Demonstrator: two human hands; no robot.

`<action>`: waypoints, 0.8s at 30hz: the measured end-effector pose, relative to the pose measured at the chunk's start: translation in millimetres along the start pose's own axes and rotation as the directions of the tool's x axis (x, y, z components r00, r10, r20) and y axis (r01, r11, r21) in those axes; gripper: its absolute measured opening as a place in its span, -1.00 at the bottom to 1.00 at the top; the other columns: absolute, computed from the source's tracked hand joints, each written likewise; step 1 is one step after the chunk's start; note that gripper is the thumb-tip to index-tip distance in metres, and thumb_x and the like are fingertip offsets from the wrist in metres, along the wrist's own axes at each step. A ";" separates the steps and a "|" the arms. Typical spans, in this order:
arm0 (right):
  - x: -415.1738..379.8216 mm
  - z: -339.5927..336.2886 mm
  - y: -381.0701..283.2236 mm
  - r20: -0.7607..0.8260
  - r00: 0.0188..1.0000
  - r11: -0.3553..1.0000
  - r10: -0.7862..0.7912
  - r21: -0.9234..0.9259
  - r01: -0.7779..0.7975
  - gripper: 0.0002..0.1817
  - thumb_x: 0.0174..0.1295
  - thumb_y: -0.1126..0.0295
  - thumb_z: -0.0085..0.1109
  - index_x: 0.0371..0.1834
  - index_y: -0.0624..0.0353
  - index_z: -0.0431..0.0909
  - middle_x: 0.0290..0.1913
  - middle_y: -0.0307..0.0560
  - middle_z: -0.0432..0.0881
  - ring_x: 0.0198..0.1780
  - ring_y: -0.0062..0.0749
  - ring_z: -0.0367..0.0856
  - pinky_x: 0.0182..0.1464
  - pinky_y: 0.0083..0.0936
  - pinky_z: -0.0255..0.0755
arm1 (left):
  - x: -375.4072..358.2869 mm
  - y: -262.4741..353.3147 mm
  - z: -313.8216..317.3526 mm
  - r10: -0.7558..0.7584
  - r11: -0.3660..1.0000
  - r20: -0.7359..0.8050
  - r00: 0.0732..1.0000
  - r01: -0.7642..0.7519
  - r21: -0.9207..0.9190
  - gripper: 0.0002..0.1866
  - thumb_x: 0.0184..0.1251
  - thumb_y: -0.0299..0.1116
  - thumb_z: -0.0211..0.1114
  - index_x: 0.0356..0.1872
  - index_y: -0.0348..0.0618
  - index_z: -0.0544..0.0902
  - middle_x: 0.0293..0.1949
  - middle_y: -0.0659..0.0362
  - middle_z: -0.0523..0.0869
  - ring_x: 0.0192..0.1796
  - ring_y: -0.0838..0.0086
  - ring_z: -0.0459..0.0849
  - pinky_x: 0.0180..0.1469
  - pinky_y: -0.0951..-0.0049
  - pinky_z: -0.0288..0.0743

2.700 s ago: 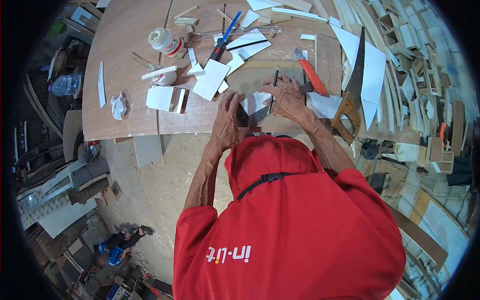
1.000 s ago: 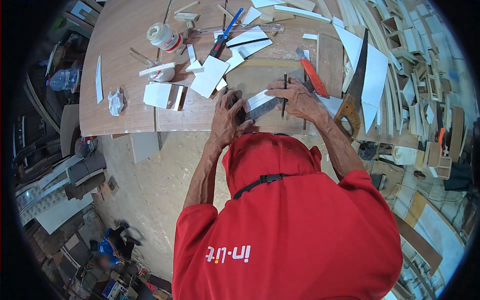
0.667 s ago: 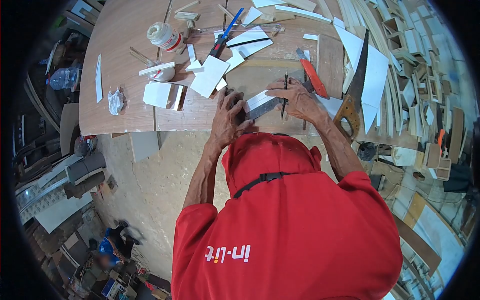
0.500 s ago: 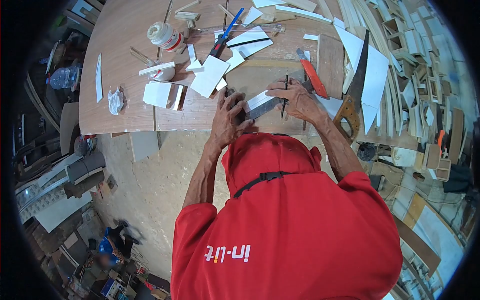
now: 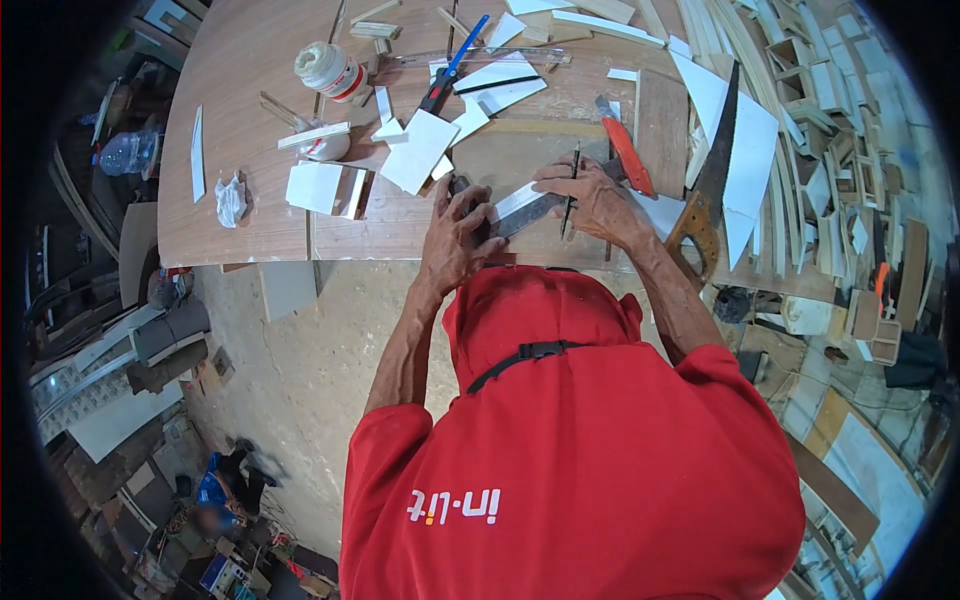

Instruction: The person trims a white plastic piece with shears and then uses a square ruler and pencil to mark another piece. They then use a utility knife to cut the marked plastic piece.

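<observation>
A metal ruler-like blade (image 5: 527,213) lies slanted along a narrow white strip (image 5: 513,200) near the table's front edge. My left hand (image 5: 459,235) is closed around the left end of the blade and a dark block. At the strip's right end, my right hand (image 5: 585,195) holds a dark pencil (image 5: 575,165) upright between its fingers, and its fingertips touch the strip. Just right of that hand lies a red-handled cutter (image 5: 628,157). A handsaw (image 5: 708,190) with a wooden handle rests farther right.
White offcuts (image 5: 420,150), an open glue jar (image 5: 330,72) and a blue-and-black tool (image 5: 453,66) lie left and ahead of my hands. A white board (image 5: 755,150) and long wood strips are at the right. Another person (image 5: 225,490) is at the lower left.
The pencil in my right hand is tilted slightly differently. Both hands stay in nearly the same place.
</observation>
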State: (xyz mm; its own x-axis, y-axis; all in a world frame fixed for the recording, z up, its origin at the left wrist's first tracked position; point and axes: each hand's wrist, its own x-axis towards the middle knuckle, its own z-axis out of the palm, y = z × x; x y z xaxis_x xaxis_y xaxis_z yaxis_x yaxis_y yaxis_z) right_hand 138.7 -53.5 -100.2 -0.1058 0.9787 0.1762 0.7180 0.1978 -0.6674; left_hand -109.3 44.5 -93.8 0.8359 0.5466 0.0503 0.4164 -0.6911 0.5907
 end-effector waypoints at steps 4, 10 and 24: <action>0.0 -0.1 0.2 -0.002 1.000 1.000 -0.002 -0.003 0.002 -0.53 -0.13 0.45 0.41 -0.03 0.05 0.65 0.07 -0.19 0.63 0.19 -0.18 0.48 0.31 -0.21 0.22 | -0.5 0.1 0.6 -0.017 1.000 0.003 1.000 0.017 0.002 -0.54 -0.06 -0.22 0.53 -0.07 -0.02 0.63 0.24 0.14 0.49 0.45 -0.14 0.11 0.46 -0.10 0.08; 1.0 -0.6 4.3 0.005 1.000 0.999 -0.017 0.039 0.017 -0.52 -0.14 0.49 0.38 -0.02 0.07 0.64 0.08 -0.20 0.62 0.19 -0.21 0.48 0.29 -0.23 0.23 | -0.8 -1.1 1.0 -0.025 1.000 0.007 1.000 0.025 0.004 -0.51 -0.09 -0.22 0.54 -0.06 -0.04 0.63 0.24 0.13 0.49 0.45 -0.13 0.12 0.46 -0.10 0.08; 0.4 -1.1 4.4 0.000 1.000 0.998 -0.006 0.056 0.006 -0.50 -0.15 0.55 0.34 -0.01 0.09 0.64 0.06 -0.21 0.64 0.18 -0.22 0.50 0.28 -0.26 0.28 | -1.4 -5.6 -7.4 -0.002 1.000 0.079 0.997 0.001 0.014 -0.45 -0.15 -0.32 0.51 0.00 -0.05 0.59 0.30 0.12 0.41 0.46 -0.15 0.07 0.49 -0.04 0.07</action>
State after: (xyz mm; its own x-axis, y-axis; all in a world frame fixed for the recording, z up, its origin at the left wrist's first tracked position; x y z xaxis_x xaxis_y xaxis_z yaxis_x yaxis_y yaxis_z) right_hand 142.6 -52.4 -102.2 -0.1096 0.9775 0.1802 0.6775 0.2062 -0.7061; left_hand -115.4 51.1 -91.3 0.8606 0.5090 -0.0150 0.4222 -0.6969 0.5798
